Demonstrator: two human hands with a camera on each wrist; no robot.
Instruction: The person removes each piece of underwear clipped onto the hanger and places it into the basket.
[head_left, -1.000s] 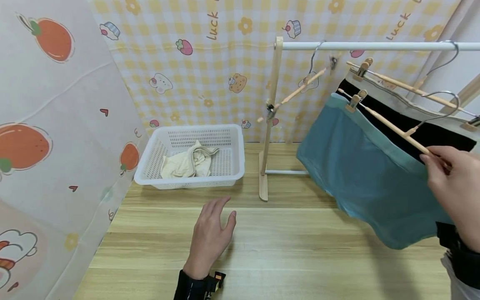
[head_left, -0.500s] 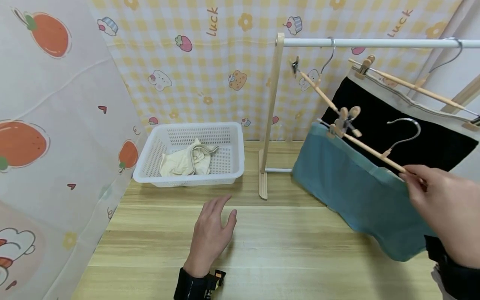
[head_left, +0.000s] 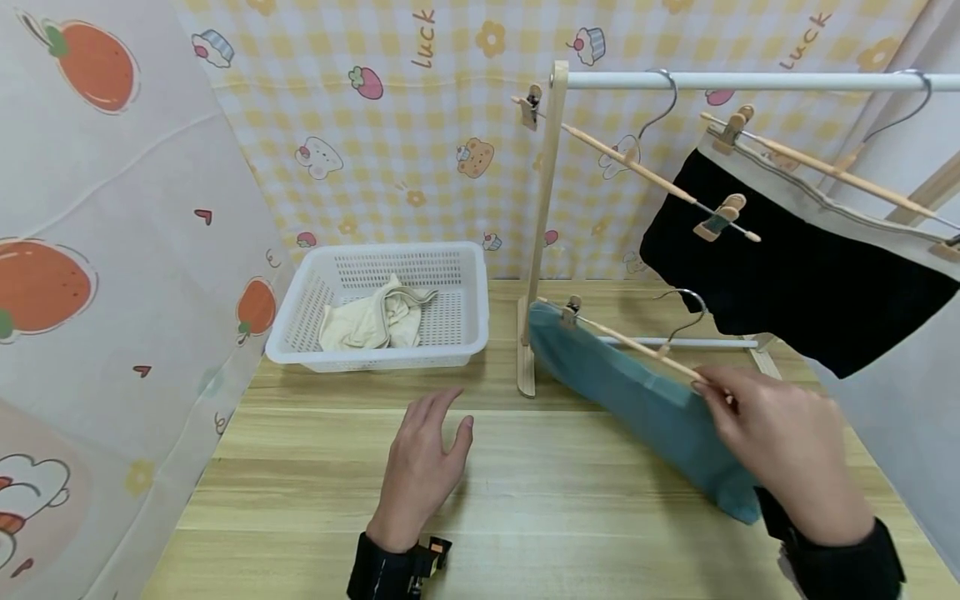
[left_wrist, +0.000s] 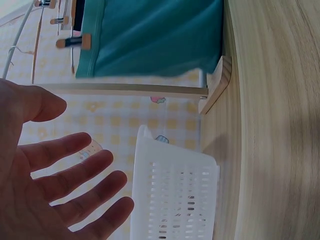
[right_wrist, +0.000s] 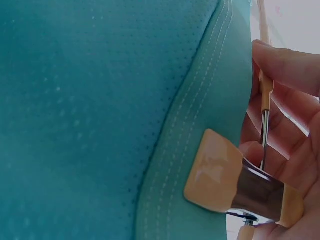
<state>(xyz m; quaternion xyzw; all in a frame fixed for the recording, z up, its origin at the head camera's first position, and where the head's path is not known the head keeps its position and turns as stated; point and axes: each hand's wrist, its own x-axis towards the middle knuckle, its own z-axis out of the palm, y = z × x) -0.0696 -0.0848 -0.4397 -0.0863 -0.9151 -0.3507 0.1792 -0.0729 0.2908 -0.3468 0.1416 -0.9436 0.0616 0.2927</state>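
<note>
My right hand (head_left: 780, 442) grips the wooden bar of a clip hanger (head_left: 622, 340) near its right end. Teal underpants (head_left: 637, 400) hang from that hanger by the waistband, low over the table and in front of the rack. In the right wrist view, a wooden clip (right_wrist: 212, 170) bites the stitched teal waistband, with the thumb and fingers around the bar behind it. The hanger's metal hook is off the rail. My left hand (head_left: 420, 471) is over the table in front of the basket, fingers relaxed and holding nothing.
A rack with a white rail (head_left: 765, 81) stands at the right. On it hang a bare clip hanger (head_left: 630, 162) and black underpants (head_left: 780, 258) with a grey waistband. A white basket (head_left: 472, 333) at the back holds a cream cloth (head_left: 375, 321).
My right hand has carried the hanger with the teal underpants left and down, away from the black ones. The bare hanger has swung round on the rail. My left hand has stayed in place.
</note>
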